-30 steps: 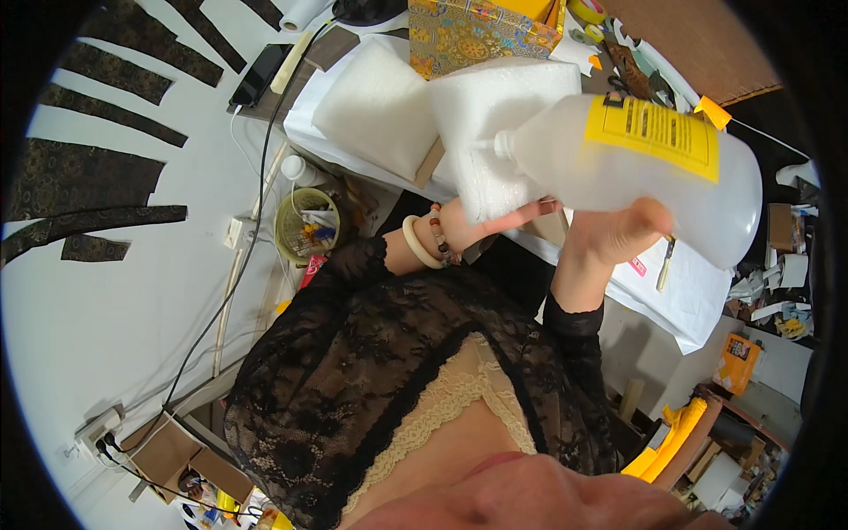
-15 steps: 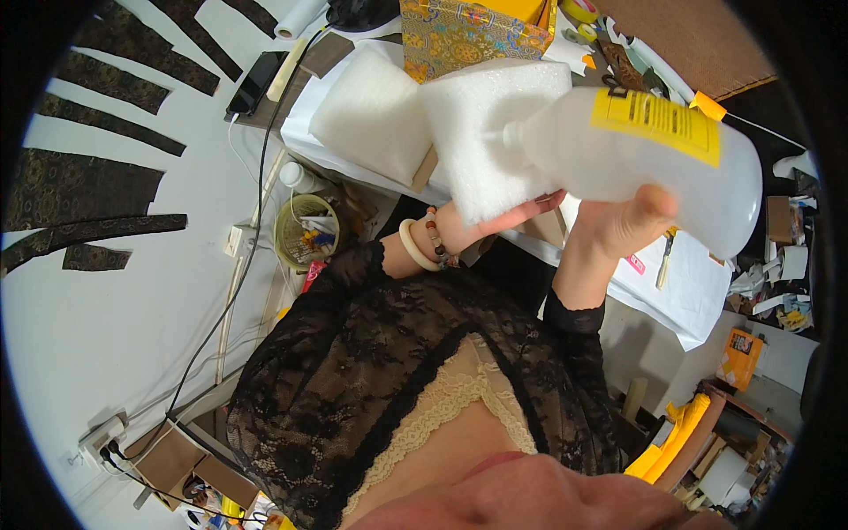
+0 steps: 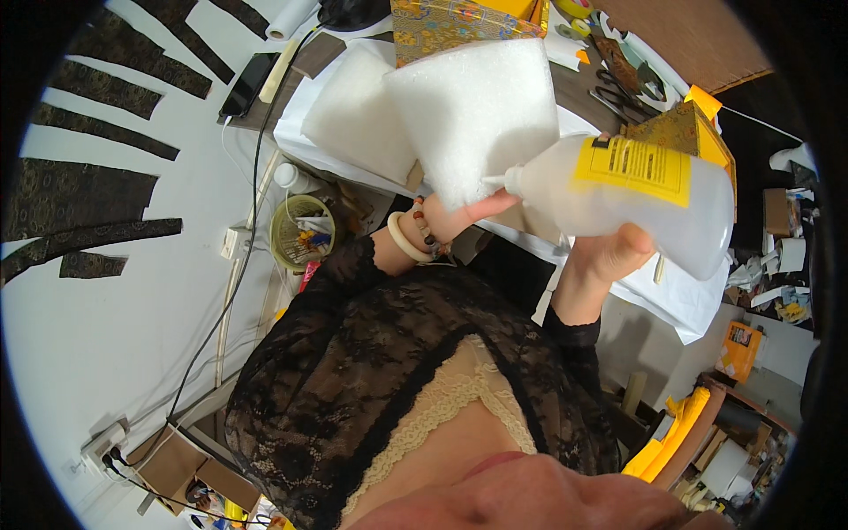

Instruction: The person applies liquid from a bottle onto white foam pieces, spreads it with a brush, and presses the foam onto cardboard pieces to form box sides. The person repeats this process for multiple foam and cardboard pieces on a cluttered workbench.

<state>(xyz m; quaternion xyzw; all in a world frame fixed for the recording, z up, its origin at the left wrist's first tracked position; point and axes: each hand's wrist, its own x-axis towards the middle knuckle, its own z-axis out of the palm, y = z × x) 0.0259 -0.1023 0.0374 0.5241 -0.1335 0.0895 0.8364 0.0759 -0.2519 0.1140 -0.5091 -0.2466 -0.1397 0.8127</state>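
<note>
My left hand (image 3: 473, 210) is closed on a white foam block (image 3: 481, 102), gripping it from beneath; most of its fingers are hidden by the block. In my right hand (image 3: 614, 252) is a translucent squeeze bottle (image 3: 698, 225) with a yellow label, tipped on its side. Its narrow white nozzle points left and meets or nearly meets the block's lower right part; I cannot tell whether they touch. Another white foam piece (image 3: 358, 110) lies on white paper just left of the held block.
A patterned brocade box (image 3: 468, 28) stands behind the foam. Scissors (image 3: 618, 99) and a gold box (image 3: 685, 132) are at the back right. A phone (image 3: 249, 84) lies far left, above a green basket (image 3: 284, 231) of small items. A black cable (image 3: 258, 168) hangs along the left.
The bottle has moved down and left, its nozzle now near the block's lower part. The foam block has shifted up and left and turned its broad face more into view.
</note>
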